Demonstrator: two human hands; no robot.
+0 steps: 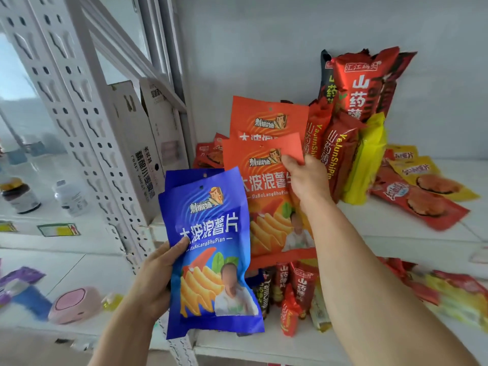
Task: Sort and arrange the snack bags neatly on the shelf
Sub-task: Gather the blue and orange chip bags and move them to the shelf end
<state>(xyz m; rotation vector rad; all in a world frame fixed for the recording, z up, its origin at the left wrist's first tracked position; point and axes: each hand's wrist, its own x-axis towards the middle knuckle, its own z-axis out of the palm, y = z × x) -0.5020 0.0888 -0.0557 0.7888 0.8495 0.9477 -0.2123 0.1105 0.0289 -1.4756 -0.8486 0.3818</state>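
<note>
My left hand (154,281) grips blue chip bags (211,249) by their left edge, held upright in front of the shelf. My right hand (306,178) pinches the folded top corner of the front orange chip bag (266,204), which stands on the white shelf (396,233). A second orange bag (269,117) stands just behind it. To their right, red yam-chip bags (340,157), a taller red bag (361,85) and a yellow bag (367,159) lean against the back wall.
Flat red and yellow snack packs (420,196) lie at the shelf's right. The shelf below holds more red bags (298,291) and loose packs (454,294). White perforated uprights (87,120) and cartons (137,143) stand left; bottles (21,194) and a pink object (74,305) are on the neighbouring shelves.
</note>
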